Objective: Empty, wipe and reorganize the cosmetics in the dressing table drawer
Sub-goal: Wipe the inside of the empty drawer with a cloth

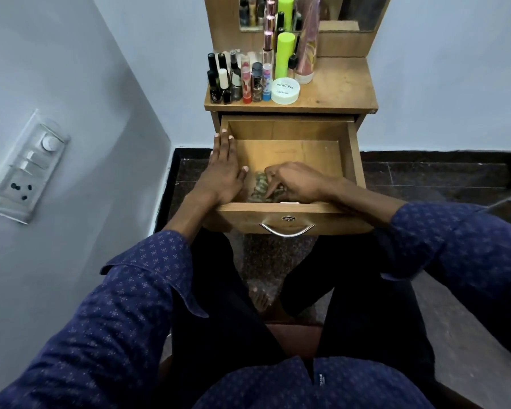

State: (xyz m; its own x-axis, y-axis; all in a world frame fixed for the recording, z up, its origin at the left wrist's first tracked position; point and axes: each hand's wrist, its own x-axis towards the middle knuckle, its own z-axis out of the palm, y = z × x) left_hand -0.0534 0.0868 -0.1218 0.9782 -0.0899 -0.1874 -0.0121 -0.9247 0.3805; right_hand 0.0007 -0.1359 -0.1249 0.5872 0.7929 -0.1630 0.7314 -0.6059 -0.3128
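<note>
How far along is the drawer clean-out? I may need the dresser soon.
Emptying looks nearly done: bottles and a white jar stand on the tabletop. The right hand is gathering a last patterned item from the drawer; the left hand rests on its side. Wiping and restocking remain.

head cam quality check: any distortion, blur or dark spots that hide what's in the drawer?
Head view: wide-angle bending bows the walls and switch plate at the edges. The drawer floor is warmly lit in the middle, but its near end is shadowed, so the item under the right hand is dim and soft, not identifiable. The left hand lies flat on the drawer's side. The bottles are fairly sharp.
</note>
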